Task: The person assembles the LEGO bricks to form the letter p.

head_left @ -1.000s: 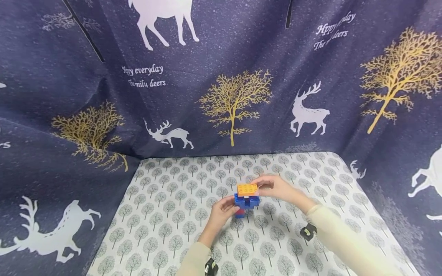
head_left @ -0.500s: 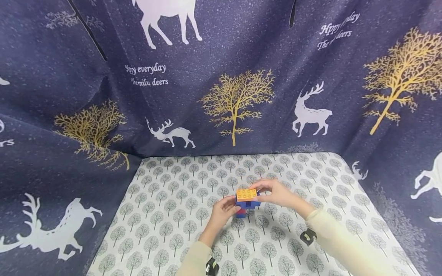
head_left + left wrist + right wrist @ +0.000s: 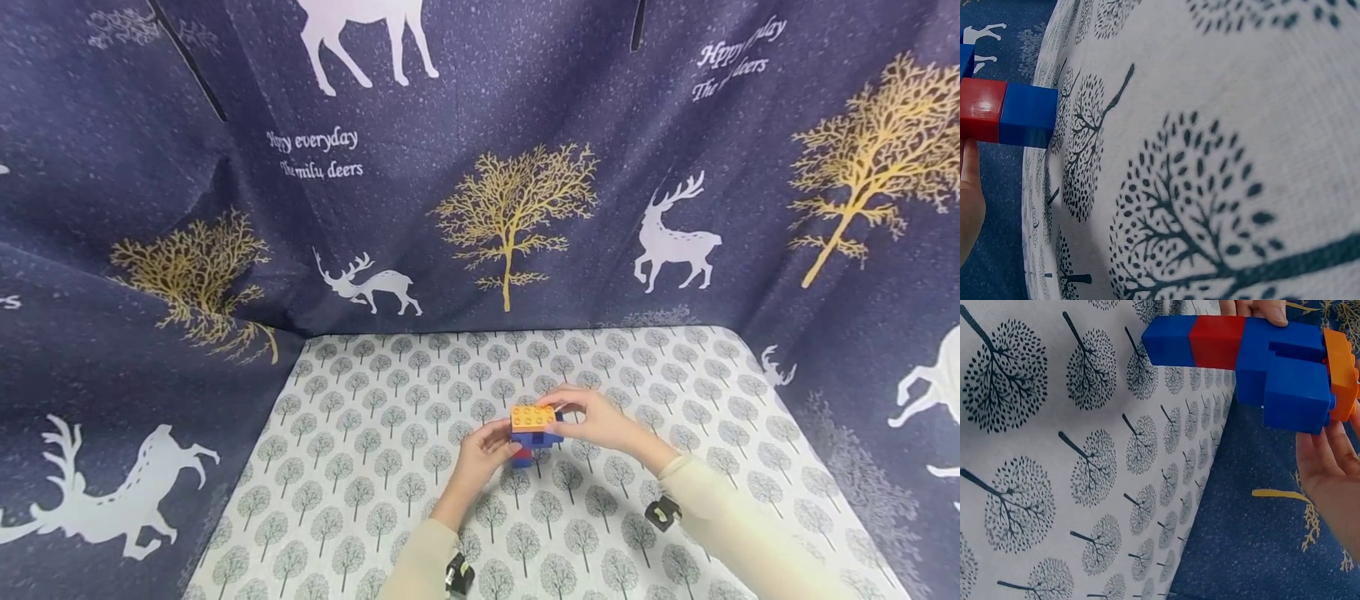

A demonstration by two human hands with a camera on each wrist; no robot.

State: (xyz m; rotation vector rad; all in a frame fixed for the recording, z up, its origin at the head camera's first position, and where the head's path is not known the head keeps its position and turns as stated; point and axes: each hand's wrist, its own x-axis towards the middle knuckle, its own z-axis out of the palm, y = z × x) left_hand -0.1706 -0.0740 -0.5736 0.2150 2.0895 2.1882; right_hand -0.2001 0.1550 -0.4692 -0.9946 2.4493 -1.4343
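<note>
A tower of toy building bricks stands on the cloth: a blue brick (image 3: 1169, 340) at the bottom, a red brick (image 3: 1217, 341) above it, then several blue bricks (image 3: 1297, 394) that widen the upper part. On top lies an orange studded brick (image 3: 532, 417); a narrow gap with blue studs shows beneath it in the right wrist view. My left hand (image 3: 478, 460) holds the tower from the left, fingers behind and thumb in front. With thumb and fingers, my right hand (image 3: 597, 419) pinches the orange brick at its right end.
A white tablecloth (image 3: 360, 492) printed with grey trees covers the table. Dark blue fabric (image 3: 390, 208) with deer and golden trees hangs behind and at both sides. Black bands (image 3: 663, 512) sit on both wrists.
The orange brick has come down from just above the blue bricks onto them, with my right hand lowering along with it. My left hand keeps its hold on the tower.
</note>
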